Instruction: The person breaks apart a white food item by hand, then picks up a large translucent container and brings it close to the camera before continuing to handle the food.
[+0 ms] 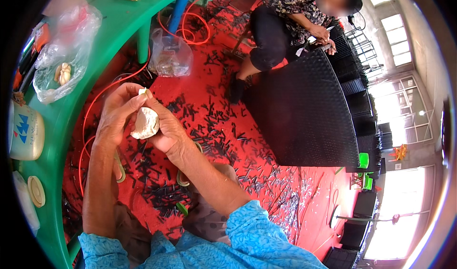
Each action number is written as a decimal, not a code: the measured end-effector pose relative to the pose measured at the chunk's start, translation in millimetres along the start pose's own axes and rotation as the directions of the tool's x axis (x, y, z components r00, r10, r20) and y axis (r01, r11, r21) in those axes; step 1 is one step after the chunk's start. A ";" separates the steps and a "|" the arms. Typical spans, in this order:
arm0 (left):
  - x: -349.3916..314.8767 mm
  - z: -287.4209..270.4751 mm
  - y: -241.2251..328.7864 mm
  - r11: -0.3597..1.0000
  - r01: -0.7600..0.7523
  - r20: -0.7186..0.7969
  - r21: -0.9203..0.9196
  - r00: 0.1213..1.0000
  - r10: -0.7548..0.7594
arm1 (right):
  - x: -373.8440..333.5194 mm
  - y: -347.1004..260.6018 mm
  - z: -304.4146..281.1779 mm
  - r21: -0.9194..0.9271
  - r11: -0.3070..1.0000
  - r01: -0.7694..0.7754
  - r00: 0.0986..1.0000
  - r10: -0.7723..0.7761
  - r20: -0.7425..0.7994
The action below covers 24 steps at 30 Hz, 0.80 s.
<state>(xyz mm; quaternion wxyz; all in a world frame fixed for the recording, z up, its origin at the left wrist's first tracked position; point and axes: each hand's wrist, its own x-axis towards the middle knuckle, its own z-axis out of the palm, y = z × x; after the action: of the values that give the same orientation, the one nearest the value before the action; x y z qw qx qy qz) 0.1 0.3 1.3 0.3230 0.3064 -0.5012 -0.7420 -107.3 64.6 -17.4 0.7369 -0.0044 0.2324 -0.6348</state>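
Note:
My right hand (pixel 169 130) is curled round a white, rough-surfaced rounded lump (pixel 145 124), whose exact kind I cannot make out. Just above the lump, a small pale piece (pixel 142 92) sits between my fingertips. My left hand (pixel 115 111) is closed there too, thumb and fingers pinching at that piece and meeting the right fingertips. Part of the lump is hidden by my right fingers. Both hands are held over the red floor, beside the green table (pixel 112 36).
On the table are a clear plastic bag (pixel 78 62) with pale knobbly pieces, a white tub (pixel 27 131) and a round lid (pixel 36 191). A red hose (pixel 88 112) runs below. Black scraps litter the floor (pixel 228 155). A seated person (pixel 295 17) works behind a black woven panel (pixel 304 112).

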 end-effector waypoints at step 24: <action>0.6 2.3 -0.5 1.000 0.000 0.000 -0.026 1.000 0.000 | -0.8 -0.2 2.2 -0.007 1.000 0.004 1.000 -0.004 0.012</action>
<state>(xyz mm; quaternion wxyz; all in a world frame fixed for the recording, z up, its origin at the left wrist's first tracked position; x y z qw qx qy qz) -2.2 1.2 1.5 0.3271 0.3024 -0.4916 -0.7482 -106.8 64.7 -15.1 0.7369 -0.0110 0.2302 -0.6355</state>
